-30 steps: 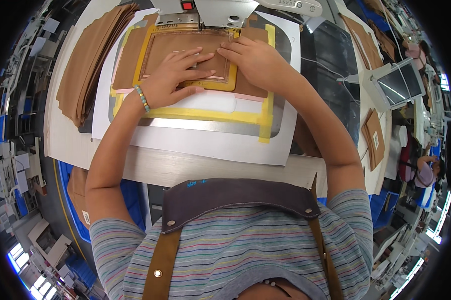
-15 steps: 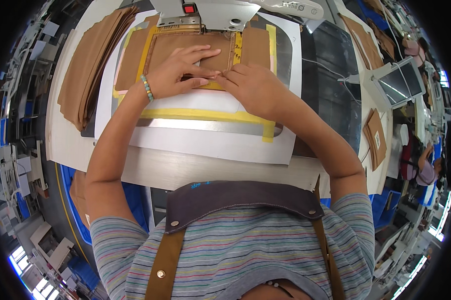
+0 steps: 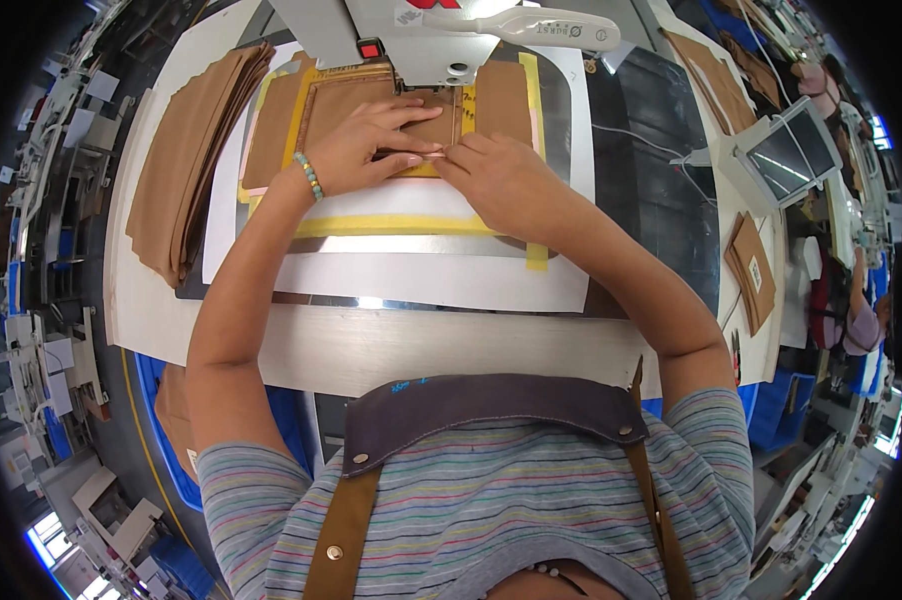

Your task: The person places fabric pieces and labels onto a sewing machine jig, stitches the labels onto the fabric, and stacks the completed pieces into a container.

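Observation:
A brown fabric panel lies inside a yellow-edged rectangular frame on a white sheet, under the sewing machine head. My left hand rests flat on the panel, fingers stretched toward the machine's needle area and thumb along the near edge. At that same edge, close to the left thumb, my right hand has its fingertips pinched together. A thin pinkish strip shows between thumb and fingertips; what exactly the right fingers grip is hidden.
Stacked brown pieces lie at the left. On the right stand a tilted screen and small brown pieces. A white handle-shaped lamp juts from the machine. Blue bins sit below the table's front edge.
The white sheet with its frame and panel has slid away from me, further under the machine head, both hands travelling with it. A metal strip now shows along the sheet's near edge.

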### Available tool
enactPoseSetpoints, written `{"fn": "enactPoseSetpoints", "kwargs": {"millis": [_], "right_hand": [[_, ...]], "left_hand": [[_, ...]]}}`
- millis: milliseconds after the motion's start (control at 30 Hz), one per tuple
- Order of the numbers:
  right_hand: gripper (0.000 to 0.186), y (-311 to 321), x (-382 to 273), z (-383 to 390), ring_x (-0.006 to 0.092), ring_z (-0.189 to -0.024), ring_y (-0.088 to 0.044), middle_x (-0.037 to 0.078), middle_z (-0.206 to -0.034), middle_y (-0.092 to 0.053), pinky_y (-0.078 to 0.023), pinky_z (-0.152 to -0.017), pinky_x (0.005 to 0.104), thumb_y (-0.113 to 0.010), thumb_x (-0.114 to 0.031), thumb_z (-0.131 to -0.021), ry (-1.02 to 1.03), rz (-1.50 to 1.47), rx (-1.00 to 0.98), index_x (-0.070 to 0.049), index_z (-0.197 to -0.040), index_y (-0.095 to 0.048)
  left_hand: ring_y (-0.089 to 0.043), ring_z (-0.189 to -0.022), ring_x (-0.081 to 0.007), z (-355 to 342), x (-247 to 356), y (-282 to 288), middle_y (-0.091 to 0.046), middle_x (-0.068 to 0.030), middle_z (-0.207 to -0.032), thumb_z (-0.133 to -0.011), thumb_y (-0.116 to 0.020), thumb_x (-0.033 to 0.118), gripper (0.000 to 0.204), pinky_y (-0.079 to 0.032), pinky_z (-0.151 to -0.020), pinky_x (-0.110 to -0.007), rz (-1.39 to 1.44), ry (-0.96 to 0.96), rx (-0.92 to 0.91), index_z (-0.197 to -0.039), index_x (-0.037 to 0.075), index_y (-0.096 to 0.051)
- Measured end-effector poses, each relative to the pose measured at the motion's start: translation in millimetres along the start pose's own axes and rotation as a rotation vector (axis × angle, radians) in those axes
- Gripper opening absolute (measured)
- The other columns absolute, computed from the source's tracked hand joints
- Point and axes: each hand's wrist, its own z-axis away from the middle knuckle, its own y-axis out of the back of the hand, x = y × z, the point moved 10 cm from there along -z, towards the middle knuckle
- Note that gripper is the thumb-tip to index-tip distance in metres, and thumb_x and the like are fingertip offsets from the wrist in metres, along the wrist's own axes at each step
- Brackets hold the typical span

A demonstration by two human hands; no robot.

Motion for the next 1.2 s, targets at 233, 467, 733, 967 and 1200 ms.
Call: {"fn": "enactPoseSetpoints", "kwargs": {"millis": [233, 467, 733, 967, 1200], "right_hand": [[0.035, -3.2, 17.7, -5.6, 0.0244, -0.108, -0.066, 0.008, -0.110, -0.069, -0.051, -0.095, 0.0360, -0.064, -0.008, -0.091, -0.042, 0.003, 0.004, -0.002, -0.126, -0.068], [0.042, -4.3, 34.0, 0.5, 0.0245, -0.118, -0.064, 0.010, -0.125, -0.070, -0.050, -0.102, 0.0371, -0.065, -0.003, -0.086, -0.083, 0.010, 0.035, -0.003, -0.128, -0.068], [0.038, 22.0, 56.7, 35.8, 0.0269, -0.136, -0.057, 0.011, -0.144, -0.066, -0.042, -0.117, 0.0437, -0.063, -0.003, -0.090, -0.158, -0.043, 0.046, -0.003, -0.127, -0.072], [0.036, 25.6, 82.2, 67.3, 0.0285, -0.139, -0.055, 0.011, -0.145, -0.065, -0.041, -0.118, 0.0479, -0.059, -0.002, -0.093, -0.243, -0.044, 0.097, -0.005, -0.126, -0.073], [0.034, 24.9, 76.2, 66.6, 0.0273, -0.138, -0.056, 0.009, -0.143, -0.066, -0.038, -0.121, 0.0501, -0.065, -0.004, -0.091, -0.189, -0.116, 0.125, -0.005, -0.124, -0.074]], "left_hand": [[-0.052, -0.145, -0.0344, -16.1, -15.5, 2.7, -0.059, -0.0109, -0.158, -0.102, -0.067, 0.023, 0.032, -0.042, -0.118, -0.045, -0.034, 0.010, -0.010, -0.132, 0.018, -0.078], [-0.062, -0.129, -0.0270, -25.9, -32.5, 2.8, -0.074, -0.0090, -0.137, -0.105, -0.062, 0.032, 0.035, -0.038, -0.116, -0.043, -0.080, 0.209, -0.054, -0.135, 0.023, -0.077], [-0.059, -0.131, -0.0337, -23.3, -48.4, 5.0, -0.072, -0.0150, -0.137, -0.106, -0.060, 0.034, 0.037, -0.034, -0.120, -0.046, -0.095, 0.117, 0.183, -0.139, 0.023, -0.075], [-0.059, -0.130, -0.0380, -17.1, -64.2, 10.5, -0.068, -0.0183, -0.140, -0.105, -0.063, 0.024, 0.035, -0.048, -0.111, -0.045, 0.005, 0.243, 0.129, -0.136, 0.015, -0.075], [-0.056, -0.138, -0.0400, 62.9, -141.5, 85.3, -0.058, -0.0162, -0.155, -0.103, -0.066, 0.024, 0.038, -0.047, -0.116, -0.045, -0.332, 0.553, 0.258, -0.138, 0.010, -0.071]]}}
